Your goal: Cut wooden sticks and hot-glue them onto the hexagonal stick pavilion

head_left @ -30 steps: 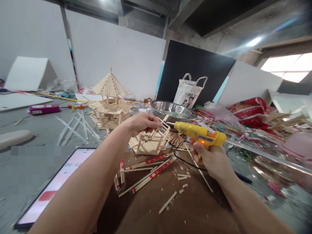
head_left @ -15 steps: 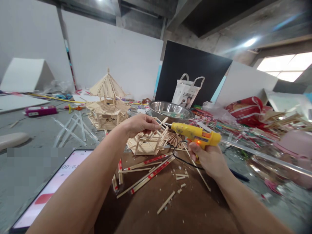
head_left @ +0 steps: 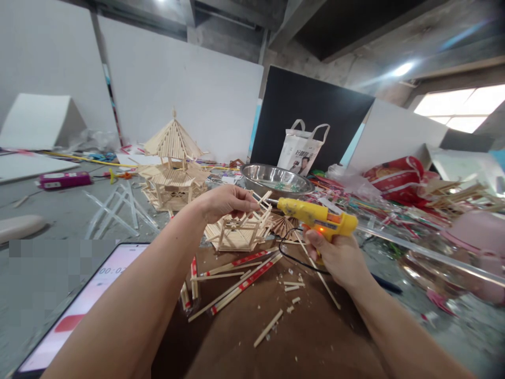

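Note:
My right hand (head_left: 335, 252) is wrapped around the handle of a yellow hot glue gun (head_left: 311, 213), which has a small orange light lit. Its nozzle points left, close to the fingertips of my left hand (head_left: 232, 204). With thumb and fingers pinched, my left hand holds a thin wooden stick (head_left: 265, 197) over a small railed frame of wooden sticks (head_left: 236, 239). The fingers partly hide the stick and the frame's top, and whether the nozzle touches the stick I cannot tell. A black cord (head_left: 290, 256) loops below the gun.
A tiered stick pavilion (head_left: 173, 142) stands behind my left hand. Stick bundles with red wrappers (head_left: 252, 276) and offcuts lie on the brown board (head_left: 221, 347). A phone (head_left: 84, 300) lies left, clear glue sticks (head_left: 130, 210) beyond it. A metal bowl (head_left: 256, 181) sits behind.

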Demonstrator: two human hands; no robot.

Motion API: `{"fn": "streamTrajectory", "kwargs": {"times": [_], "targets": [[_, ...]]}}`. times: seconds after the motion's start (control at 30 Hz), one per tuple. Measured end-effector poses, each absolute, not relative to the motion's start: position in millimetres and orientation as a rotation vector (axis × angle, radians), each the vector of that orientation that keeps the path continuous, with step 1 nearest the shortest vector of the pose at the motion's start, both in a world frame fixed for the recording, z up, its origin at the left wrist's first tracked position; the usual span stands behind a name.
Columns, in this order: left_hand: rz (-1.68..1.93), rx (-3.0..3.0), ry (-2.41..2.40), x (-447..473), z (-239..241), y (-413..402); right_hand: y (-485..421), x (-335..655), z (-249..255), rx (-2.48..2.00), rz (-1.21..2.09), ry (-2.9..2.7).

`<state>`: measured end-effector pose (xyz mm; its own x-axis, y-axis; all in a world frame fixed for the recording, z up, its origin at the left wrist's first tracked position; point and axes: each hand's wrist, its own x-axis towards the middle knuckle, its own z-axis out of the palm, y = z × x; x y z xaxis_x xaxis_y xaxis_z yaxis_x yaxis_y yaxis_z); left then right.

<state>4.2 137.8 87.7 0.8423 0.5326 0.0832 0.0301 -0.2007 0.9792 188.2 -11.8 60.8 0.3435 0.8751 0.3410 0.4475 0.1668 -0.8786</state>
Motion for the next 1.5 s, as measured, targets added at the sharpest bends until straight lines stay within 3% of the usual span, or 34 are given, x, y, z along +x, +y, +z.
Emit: {"fn": "streamTrajectory", "kwargs": {"times": [1.5], "targets": [[0.423, 1.887, 0.497, 2, 87, 142, -9, 205, 56, -1.418, 0.435, -1.231]]}}
